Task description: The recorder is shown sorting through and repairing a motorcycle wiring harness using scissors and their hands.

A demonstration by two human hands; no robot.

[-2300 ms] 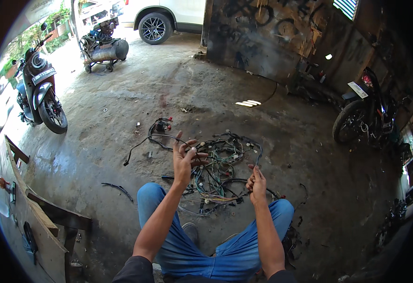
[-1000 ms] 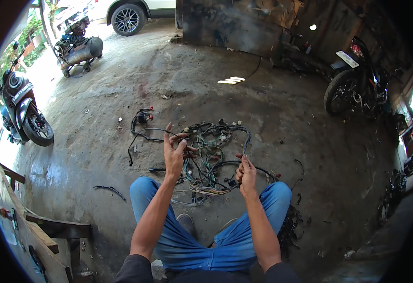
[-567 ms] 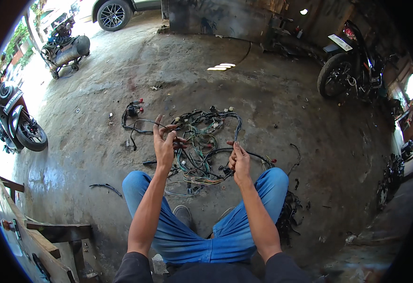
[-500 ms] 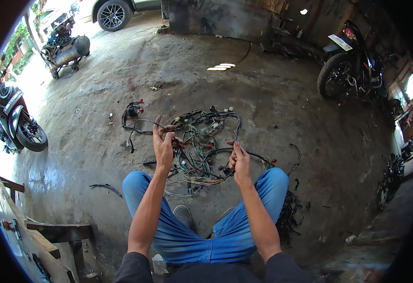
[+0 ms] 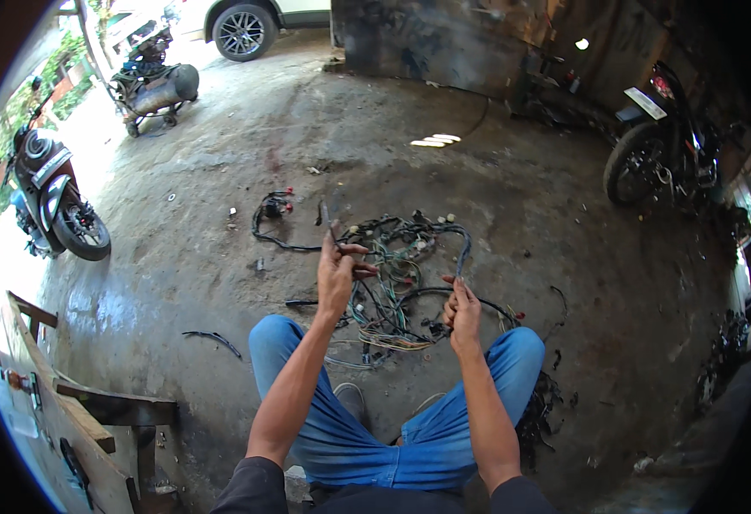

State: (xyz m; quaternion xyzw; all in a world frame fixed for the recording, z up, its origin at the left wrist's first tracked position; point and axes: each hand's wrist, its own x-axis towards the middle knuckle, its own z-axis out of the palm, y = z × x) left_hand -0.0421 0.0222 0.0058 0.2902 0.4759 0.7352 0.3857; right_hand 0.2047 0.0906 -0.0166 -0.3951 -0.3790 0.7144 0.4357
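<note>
A tangled wiring harness [image 5: 401,283] with black-taped branches, loose green and tan wires and small plugs lies on the floor before my knees. My right hand [image 5: 462,313] is closed on a black-wrapped branch at the harness's right side, which bends up and away from my thumb. My left hand [image 5: 338,278] is over the harness's left side, index finger pointing away. A thin dark cable branch [image 5: 326,214] stands up from its fingers, apparently pinched there; the exact grip is hidden. Farther left, another branch ends in a black connector with red plugs [image 5: 277,206].
Loose black strips [image 5: 212,340] lie left, and a dark scrap pile [image 5: 541,407] sits beside my right knee. A wooden bench [image 5: 75,420] stands near left. Motorcycles [image 5: 62,201] are parked on both sides, with an air compressor [image 5: 152,92] and a car wheel [image 5: 244,32] at the back.
The view has swung left, so everything sits further right and lower. The thin branch at my left hand, earlier bent over to the left, now points up. My right hand keeps its grip.
</note>
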